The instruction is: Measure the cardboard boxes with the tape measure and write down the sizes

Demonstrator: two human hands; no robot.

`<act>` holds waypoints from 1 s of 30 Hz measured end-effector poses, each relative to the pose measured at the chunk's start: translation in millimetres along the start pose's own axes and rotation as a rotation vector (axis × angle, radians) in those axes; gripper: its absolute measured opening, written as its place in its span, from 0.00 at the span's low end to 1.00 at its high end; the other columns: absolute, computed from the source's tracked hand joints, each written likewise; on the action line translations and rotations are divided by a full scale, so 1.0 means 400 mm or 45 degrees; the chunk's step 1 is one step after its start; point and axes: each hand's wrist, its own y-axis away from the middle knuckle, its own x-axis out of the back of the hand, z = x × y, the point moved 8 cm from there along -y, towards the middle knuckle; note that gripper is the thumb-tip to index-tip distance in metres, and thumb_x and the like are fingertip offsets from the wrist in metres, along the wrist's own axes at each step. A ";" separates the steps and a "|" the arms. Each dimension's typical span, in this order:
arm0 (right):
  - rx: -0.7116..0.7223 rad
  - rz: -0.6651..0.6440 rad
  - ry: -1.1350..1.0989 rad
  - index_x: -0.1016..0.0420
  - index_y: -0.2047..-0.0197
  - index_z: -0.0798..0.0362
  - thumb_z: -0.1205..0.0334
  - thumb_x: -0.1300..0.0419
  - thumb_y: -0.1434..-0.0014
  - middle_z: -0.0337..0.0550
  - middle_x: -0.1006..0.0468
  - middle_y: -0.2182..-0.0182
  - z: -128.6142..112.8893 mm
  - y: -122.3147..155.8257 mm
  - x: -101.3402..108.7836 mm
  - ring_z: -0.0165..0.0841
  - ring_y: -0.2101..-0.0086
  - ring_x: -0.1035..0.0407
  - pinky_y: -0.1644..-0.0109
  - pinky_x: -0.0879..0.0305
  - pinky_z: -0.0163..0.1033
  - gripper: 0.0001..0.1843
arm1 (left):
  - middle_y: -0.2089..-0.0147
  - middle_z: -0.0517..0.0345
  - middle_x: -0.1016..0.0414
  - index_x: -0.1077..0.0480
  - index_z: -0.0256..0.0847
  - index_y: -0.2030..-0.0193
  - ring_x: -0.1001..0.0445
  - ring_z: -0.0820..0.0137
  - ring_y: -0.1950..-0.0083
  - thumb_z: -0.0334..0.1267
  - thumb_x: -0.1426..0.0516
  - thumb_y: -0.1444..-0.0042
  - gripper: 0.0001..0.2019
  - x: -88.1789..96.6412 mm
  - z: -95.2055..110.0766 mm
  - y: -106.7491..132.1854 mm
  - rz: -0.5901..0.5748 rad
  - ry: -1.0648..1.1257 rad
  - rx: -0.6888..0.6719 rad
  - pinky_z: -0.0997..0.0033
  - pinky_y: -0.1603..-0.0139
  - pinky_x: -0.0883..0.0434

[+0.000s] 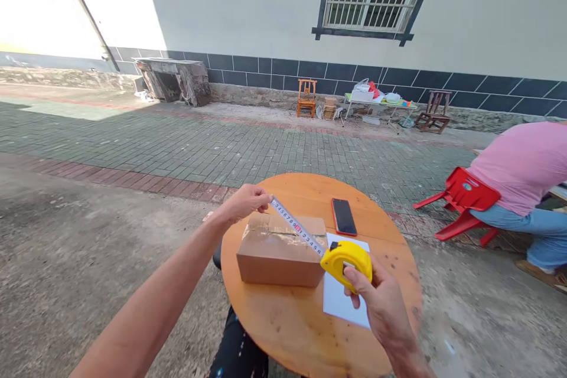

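Note:
My right hand [376,292] grips the yellow case of a tape measure [348,261], its thumb on the near side. From the case a white blade [296,227] with dark numbers runs up and left. My left hand [248,201] pinches the blade's free end between thumb and fingers. The stretched blade passes above a closed brown cardboard box [281,269] with tape along its top; whether it touches the box I cannot tell. Under the tape case and right hand lies a white sheet of paper [343,301], partly covered.
The round wooden table [283,331] carries these things and a phone [344,217] near its far side. At right, a person in a pink shirt [525,165] sits on a red plastic chair [469,192]. A cluttered folding table [381,101] and wooden chair [306,97] stand by the wall.

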 end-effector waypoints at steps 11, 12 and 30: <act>0.662 0.351 0.866 0.32 0.56 0.49 0.43 0.39 0.44 0.47 0.22 0.64 -0.045 0.174 -0.161 0.42 0.66 0.24 0.65 0.27 0.43 0.20 | 0.57 0.55 0.25 0.27 0.36 0.56 0.25 0.66 0.59 0.46 0.41 0.38 0.13 -0.179 -0.014 -0.137 -0.270 -0.176 -0.138 0.64 0.59 0.27; 0.681 0.383 0.888 0.33 0.57 0.49 0.43 0.40 0.44 0.49 0.22 0.61 -0.052 0.181 -0.175 0.43 0.63 0.24 0.65 0.27 0.43 0.20 | 0.52 0.54 0.25 0.28 0.36 0.51 0.25 0.65 0.55 0.46 0.41 0.37 0.15 -0.188 -0.020 -0.142 -0.290 -0.195 -0.134 0.61 0.56 0.25; 0.655 0.393 1.064 0.36 0.56 0.47 0.33 0.47 0.41 0.53 0.24 0.55 -0.022 0.250 -0.233 0.47 0.61 0.24 0.64 0.28 0.46 0.26 | 0.78 0.65 0.35 0.27 0.37 0.75 0.38 0.74 0.75 0.42 0.39 0.50 0.11 -0.230 -0.059 -0.102 -0.394 -0.121 -0.219 0.72 0.75 0.46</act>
